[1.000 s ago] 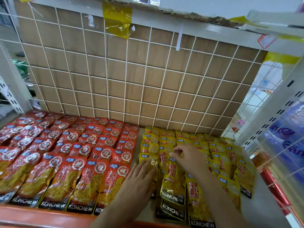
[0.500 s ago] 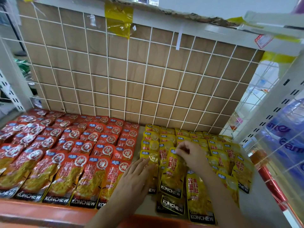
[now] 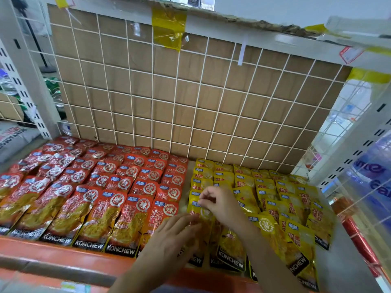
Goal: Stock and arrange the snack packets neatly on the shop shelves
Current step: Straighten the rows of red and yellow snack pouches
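Yellow snack packets (image 3: 273,187) are shelved at 3 o'clock, red packets (image 3: 105,182) at 9. At 6, one yellow packet (image 3: 195,206) is pinched by the right hand (image 3: 222,205); the left hand (image 3: 171,237) is laid open alongside.

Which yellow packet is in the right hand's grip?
The yellow foil snack packet at the yellow block's left edge, beside the red foil packets: the right hand pinches its top, and the left hand lies flat just in front.

Right hand (image 3: 222,206) pinching the top of a yellow packet (image 3: 193,210); left hand (image 3: 169,240) flat just in front of it; red packets (image 3: 101,187) beside it
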Tool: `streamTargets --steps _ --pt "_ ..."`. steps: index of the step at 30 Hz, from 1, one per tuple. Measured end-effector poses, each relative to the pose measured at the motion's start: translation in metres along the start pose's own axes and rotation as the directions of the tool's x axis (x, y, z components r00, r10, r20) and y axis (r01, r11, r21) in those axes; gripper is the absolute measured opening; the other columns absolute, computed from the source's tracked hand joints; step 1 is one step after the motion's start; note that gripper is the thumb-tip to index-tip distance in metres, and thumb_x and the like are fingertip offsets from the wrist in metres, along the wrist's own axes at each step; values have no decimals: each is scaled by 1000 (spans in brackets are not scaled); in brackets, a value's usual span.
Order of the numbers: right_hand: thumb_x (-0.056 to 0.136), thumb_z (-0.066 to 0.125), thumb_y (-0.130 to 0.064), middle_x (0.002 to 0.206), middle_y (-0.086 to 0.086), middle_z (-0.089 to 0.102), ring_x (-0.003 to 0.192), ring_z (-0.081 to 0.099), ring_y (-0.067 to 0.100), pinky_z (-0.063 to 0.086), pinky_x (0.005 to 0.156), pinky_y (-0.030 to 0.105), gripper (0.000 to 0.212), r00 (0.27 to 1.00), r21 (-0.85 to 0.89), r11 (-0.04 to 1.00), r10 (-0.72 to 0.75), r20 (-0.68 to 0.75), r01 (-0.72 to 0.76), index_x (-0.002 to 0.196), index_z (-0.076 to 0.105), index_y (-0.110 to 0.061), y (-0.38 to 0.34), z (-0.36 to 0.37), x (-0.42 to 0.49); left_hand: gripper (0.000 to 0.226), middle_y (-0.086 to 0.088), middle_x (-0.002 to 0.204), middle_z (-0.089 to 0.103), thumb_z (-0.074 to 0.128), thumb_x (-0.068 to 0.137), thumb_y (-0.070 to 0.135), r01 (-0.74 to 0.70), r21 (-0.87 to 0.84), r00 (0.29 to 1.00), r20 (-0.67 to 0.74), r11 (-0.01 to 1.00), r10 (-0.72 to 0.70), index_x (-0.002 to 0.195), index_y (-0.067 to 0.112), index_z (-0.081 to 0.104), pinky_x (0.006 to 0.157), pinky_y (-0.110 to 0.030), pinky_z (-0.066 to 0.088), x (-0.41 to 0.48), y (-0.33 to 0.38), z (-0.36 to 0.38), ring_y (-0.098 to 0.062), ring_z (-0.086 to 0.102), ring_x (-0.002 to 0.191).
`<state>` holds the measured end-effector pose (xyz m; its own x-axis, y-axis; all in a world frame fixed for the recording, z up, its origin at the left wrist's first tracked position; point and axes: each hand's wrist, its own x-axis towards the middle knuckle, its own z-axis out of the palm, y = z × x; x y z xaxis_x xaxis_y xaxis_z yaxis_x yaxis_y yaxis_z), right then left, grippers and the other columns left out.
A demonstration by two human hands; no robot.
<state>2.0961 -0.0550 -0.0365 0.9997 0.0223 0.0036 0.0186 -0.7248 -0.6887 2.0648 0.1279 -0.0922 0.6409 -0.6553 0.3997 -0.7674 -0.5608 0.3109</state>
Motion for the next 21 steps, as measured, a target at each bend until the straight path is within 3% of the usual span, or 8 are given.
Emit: streamTargets --steps 3,9,13,16,19,21 --pt "85 66 -18 81 -8 65 74 58 -1 44 69 14 4 1000 -45 999 -3 19 4 82 67 -21 1 0 -3 43 13 134 51 44 78 54 -37 91 997 78 995 30 115 36 54 96 -25 43 -2 -1 7 -7 41 123" --pt "91 55 -15 102 -5 64 96 56 7 42 84 19 19 999 -144 989 -45 -11 43 100 71 -20 8 0 -6 50 14 132 54 42 74 58 -79 140 991 117 987 62 118 38 53 93 -25 47 1 -4 12 -6 40 123" --pt "93 52 -17 112 -5 59 106 53 10 43 92 26 24 991 -195 981 -31 -131 5 113 64 -21 15 -1 -8 47 15 124 58 38 78 59 -75 131 992 113 989 61 115 40 62 84 -19 49 7 -3 9 -5 45 113" --pt "94 51 -20 124 -4 53 118 47 13 35 97 23 31 994 -271 963 -20 -104 -9 125 56 -20 18 -1 -7 52 13 119 61 34 77 59 -64 167 993 110 984 46 114 38 64 79 -18 49 11 -1 9 -6 44 106" --pt "94 51 -23 127 -3 51 119 46 14 38 99 27 34 996 -290 957 2 -85 -26 128 54 -21 21 1 -1 59 9 117 64 32 71 62 -59 189 995 94 980 41 115 37 62 82 -20 41 15 2 10 -10 44 103" --pt "94 52 -24 122 -3 52 115 48 13 40 95 25 32 995 -277 960 17 -95 -43 126 56 -20 21 2 4 59 8 120 62 32 71 64 -62 186 994 97 981 44 118 37 57 80 -21 47 15 1 11 -10 44 105"
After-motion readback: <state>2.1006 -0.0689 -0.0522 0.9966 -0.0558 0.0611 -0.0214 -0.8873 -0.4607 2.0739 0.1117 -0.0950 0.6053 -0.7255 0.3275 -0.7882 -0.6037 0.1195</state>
